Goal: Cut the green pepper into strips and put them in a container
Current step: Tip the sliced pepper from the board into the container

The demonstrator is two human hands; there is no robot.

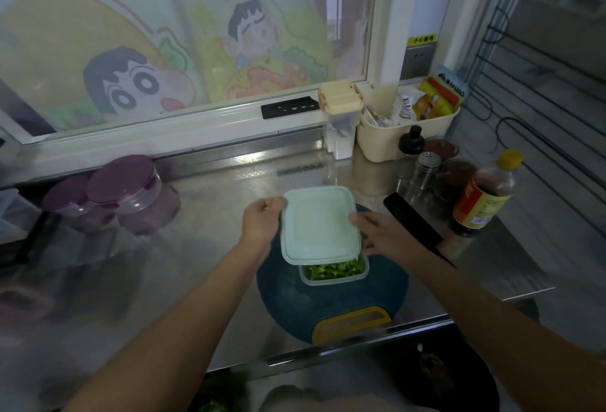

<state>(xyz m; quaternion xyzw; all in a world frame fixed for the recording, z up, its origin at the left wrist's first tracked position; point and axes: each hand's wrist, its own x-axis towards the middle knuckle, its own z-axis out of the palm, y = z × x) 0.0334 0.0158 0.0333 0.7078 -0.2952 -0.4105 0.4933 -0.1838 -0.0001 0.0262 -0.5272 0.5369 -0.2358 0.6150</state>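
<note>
Green pepper strips [334, 270] lie in a clear square container [334, 278] that stands on a round blue cutting board [295, 300]. A pale green lid [319, 224] sits over most of the container, shifted toward the far side, so the near strip of peppers shows. My left hand [260, 223] grips the lid's left far corner. My right hand [383, 231] holds the lid's right edge with its fingers. A black-handled knife [414, 224] lies just right of my right hand on the board's edge.
Two purple-lidded tubs [124, 192] stand at the left. At the right are a sauce bottle [485, 195], a shaker [426, 169], small jars and a cream basket [403, 136] of packets. The steel counter's front edge [360, 342] runs below the board.
</note>
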